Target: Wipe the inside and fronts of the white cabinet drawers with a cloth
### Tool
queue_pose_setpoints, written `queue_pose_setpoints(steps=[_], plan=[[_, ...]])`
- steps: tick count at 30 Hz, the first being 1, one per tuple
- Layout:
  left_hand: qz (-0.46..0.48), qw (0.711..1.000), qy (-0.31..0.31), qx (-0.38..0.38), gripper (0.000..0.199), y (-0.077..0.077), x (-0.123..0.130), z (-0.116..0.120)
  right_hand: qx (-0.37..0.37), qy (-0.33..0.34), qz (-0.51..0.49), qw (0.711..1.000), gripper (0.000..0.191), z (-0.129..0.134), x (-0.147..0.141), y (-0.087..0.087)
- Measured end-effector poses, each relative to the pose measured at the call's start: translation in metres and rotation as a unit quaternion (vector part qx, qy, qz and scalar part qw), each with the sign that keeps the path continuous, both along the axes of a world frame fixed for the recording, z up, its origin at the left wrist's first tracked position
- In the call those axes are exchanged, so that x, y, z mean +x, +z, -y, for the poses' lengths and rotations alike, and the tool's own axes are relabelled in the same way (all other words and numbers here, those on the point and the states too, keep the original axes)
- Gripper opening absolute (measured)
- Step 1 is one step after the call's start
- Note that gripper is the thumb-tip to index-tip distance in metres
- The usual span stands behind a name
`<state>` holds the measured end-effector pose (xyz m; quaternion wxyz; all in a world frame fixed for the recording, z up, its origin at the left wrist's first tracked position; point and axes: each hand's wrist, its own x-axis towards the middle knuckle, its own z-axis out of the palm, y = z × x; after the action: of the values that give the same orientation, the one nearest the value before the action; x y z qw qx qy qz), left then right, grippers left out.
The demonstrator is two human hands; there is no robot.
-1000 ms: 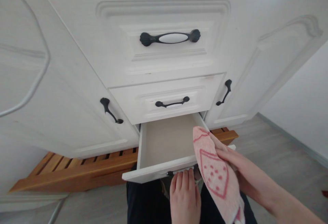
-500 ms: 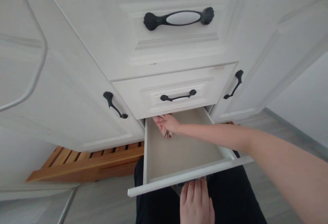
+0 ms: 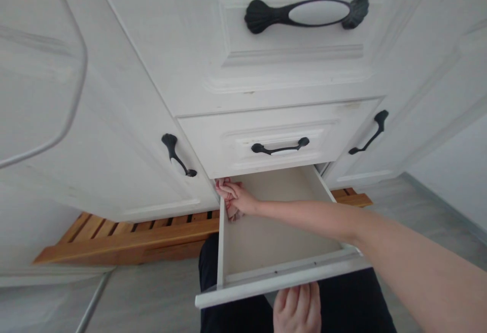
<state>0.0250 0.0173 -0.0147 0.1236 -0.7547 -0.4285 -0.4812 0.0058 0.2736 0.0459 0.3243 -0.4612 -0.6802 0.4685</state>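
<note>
My right hand (image 3: 241, 198) reaches into the pulled-out white drawer (image 3: 287, 279), its fingers closed on a crumpled white-and-red cloth (image 3: 234, 213). The cloth is pressed against the drawer's left side wall near the back, and part of it lies over the top of that wall. My left hand (image 3: 297, 308) is at the outside of the drawer front, its fingers curled against the lower part of it. The fingertips are hidden, so whether they grip the handle or the edge does not show. The drawer's beige bottom carries nothing else that I can see.
Above is a closed drawer with a black handle (image 3: 280, 148), then a larger handle (image 3: 307, 14). Cabinet doors with black handles flank it. A slatted wooden rack (image 3: 152, 244) sits low on the left. My dark-trousered legs (image 3: 342, 297) are under the drawer.
My right hand has carried the cloth left, from the drawer's bottom to its left wall. My left hand stays at the drawer front. The view has shifted slightly.
</note>
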Motion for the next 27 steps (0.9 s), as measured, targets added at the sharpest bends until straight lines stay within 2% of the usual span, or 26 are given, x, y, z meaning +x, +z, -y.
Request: queue_pose_setpoints(steps=[3, 6, 9, 11, 12, 14, 16, 17, 18, 19, 20, 21, 23, 24, 25, 27], plan=[[-0.014, 1.000, -0.005, 0.001, 0.030, 0.004, -0.001, -0.002, -0.017, 0.061, -0.025, 0.998, 0.054, 0.047, 0.006, -0.011], [-0.024, 1.000, -0.010, -0.003, 0.030, 0.008, -0.005, -0.002, -0.039, 0.209, -0.068, 0.975, 0.040, 0.088, 0.013, -0.015], [-0.029, 0.999, -0.013, -0.009, 0.030, 0.010, -0.007, -0.001, -0.053, 0.371, -0.046, 0.926, 0.032, 0.098, 0.027, -0.002], [-0.025, 1.000, -0.013, -0.008, 0.030, 0.011, -0.007, -0.001, -0.063, 0.422, -0.002, 0.904, 0.039, 0.086, 0.042, 0.014], [-0.022, 1.000, -0.015, -0.008, 0.030, 0.011, -0.006, -0.001, -0.046, 0.414, 0.036, 0.908, 0.041, 0.076, 0.050, 0.022], [-0.016, 1.000, -0.018, -0.012, 0.029, 0.010, -0.006, -0.001, 0.067, 0.319, 0.144, 0.935, 0.038, 0.054, 0.063, 0.036], [-0.010, 1.000, -0.011, -0.020, 0.030, 0.010, -0.005, 0.000, 0.203, 0.217, 0.238, 0.924, 0.027, 0.031, 0.068, 0.043], [-0.008, 1.000, -0.006, -0.023, 0.031, 0.009, -0.005, 0.001, 0.236, 0.204, 0.254, 0.915, 0.025, 0.019, 0.066, 0.044], [-0.009, 1.000, -0.004, -0.024, 0.032, 0.007, -0.004, 0.002, 0.230, 0.209, 0.238, 0.920, 0.024, 0.007, 0.063, 0.044], [-0.010, 1.000, -0.003, -0.024, 0.033, 0.006, -0.004, 0.003, 0.172, 0.212, 0.185, 0.944, 0.021, -0.004, 0.058, 0.043], [-0.007, 1.000, -0.003, -0.022, 0.033, 0.003, -0.003, 0.003, 0.078, 0.198, 0.105, 0.971, 0.020, -0.015, 0.051, 0.042], [-0.003, 1.000, -0.003, -0.019, 0.034, 0.001, -0.002, 0.004, -0.031, 0.163, 0.015, 0.986, 0.022, -0.026, 0.044, 0.041], [0.010, 1.000, -0.003, -0.016, 0.034, -0.005, 0.000, 0.005, -0.214, 0.067, -0.125, 0.967, 0.030, -0.047, 0.032, 0.040], [0.019, 1.000, 0.000, -0.015, 0.035, -0.007, 0.002, 0.006, -0.260, 0.033, -0.157, 0.952, 0.034, -0.055, 0.027, 0.039], [0.029, 0.999, 0.006, -0.016, 0.035, -0.008, 0.004, 0.007, -0.275, 0.022, -0.165, 0.947, 0.036, -0.063, 0.024, 0.038], [0.049, 0.998, 0.020, -0.023, 0.035, -0.008, 0.008, 0.008, -0.266, 0.040, -0.156, 0.950, 0.035, -0.073, 0.025, 0.035]])
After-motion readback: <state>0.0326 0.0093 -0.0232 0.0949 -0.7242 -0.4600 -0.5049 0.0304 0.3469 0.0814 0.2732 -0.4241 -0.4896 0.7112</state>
